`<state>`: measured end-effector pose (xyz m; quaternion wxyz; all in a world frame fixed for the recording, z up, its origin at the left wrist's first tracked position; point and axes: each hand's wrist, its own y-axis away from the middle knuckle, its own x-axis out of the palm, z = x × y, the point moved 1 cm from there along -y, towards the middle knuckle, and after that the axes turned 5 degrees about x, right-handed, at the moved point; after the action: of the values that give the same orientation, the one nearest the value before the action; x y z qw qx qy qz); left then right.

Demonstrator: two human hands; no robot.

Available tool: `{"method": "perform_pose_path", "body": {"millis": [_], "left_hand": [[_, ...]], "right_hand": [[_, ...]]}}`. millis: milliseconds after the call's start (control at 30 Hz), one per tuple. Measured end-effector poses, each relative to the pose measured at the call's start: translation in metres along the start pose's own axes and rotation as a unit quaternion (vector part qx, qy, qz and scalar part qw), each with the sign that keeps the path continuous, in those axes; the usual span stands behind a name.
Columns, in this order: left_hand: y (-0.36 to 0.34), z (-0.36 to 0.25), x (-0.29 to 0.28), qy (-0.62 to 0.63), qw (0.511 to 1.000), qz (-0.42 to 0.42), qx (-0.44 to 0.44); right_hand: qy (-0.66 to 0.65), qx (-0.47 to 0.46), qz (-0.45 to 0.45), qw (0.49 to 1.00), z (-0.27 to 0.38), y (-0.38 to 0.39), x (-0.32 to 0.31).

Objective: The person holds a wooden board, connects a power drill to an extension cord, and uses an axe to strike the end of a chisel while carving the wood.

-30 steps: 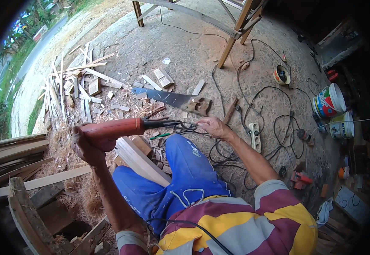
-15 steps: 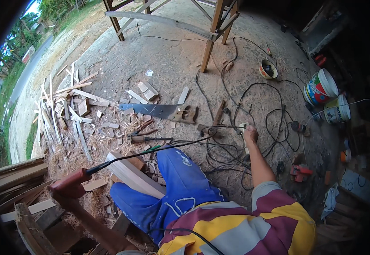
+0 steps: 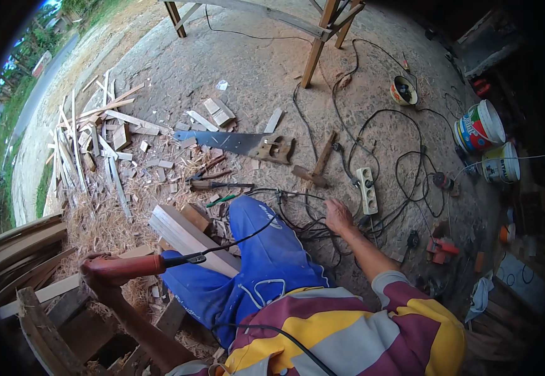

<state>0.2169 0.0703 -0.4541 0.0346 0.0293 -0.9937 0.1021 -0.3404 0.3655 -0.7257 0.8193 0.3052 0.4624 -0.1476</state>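
My left hand (image 3: pixel 102 276) is closed around the red power tool (image 3: pixel 131 266), held low at my left beside my blue-clad thigh. Its black cord (image 3: pixel 241 239) runs toward my right hand (image 3: pixel 338 216), whose fingers are closed on the cord just right of my knee. A pale timber (image 3: pixel 184 232) lies between my legs. Beyond my knee are green-handled and dark hand tools (image 3: pixel 216 185), a wooden-handled hammer (image 3: pixel 310 175) and a handsaw (image 3: pixel 222 141). A white power strip (image 3: pixel 366 191) with plugs in it lies right of the hammer among tangled cables.
Wood offcuts (image 3: pixel 109 138) and shavings litter the floor at left, by stacked boards (image 3: pixel 18 250). A wooden frame (image 3: pixel 313 62) stands ahead. At right are paint buckets (image 3: pixel 479 128), a small tub (image 3: pixel 404 91), tangled cables and a red tool (image 3: pixel 441 249). A road shows at far left.
My left hand has lowered the red tool leftward. My right hand reached right to over the power strip, then came back down and left with the cord, uncovering the strip.
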Motion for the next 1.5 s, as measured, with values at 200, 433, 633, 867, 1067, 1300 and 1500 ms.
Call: {"method": "perform_pose_path", "body": {"millis": [200, 433, 633, 867, 1067, 1300, 1500], "left_hand": [[-0.002, -0.005, -0.003, -0.081, 0.996, -0.004, 0.026], [0.005, -0.024, -0.018, -0.169, 0.983, -0.06, 0.033], [-0.007, -0.023, -0.052, -0.171, 0.979, -0.098, 0.043], [-0.007, -0.029, -0.057, -0.128, 0.991, -0.019, 0.013], [-0.025, -0.021, -0.086, -0.102, 0.994, 0.041, 0.014], [-0.013, -0.031, -0.074, -0.129, 0.987, -0.09, 0.026], [-0.018, -0.023, -0.091, -0.136, 0.985, -0.1, 0.033]], "right_hand": [[0.115, -0.136, 0.172, 0.969, 0.034, 0.001, 0.052], [-0.306, -0.043, 0.19, 0.932, 0.028, 0.002, -0.023], [-0.404, 0.053, 0.178, 0.896, -0.032, 0.008, -0.035], [-0.575, 0.158, 0.102, 0.796, -0.054, 0.026, -0.062], [-0.496, 0.076, 0.032, 0.864, -0.061, 0.027, -0.071], [-0.546, 0.151, 0.175, 0.805, -0.035, 0.024, -0.072], [-0.572, 0.133, 0.196, 0.785, -0.014, 0.019, -0.079]]}}
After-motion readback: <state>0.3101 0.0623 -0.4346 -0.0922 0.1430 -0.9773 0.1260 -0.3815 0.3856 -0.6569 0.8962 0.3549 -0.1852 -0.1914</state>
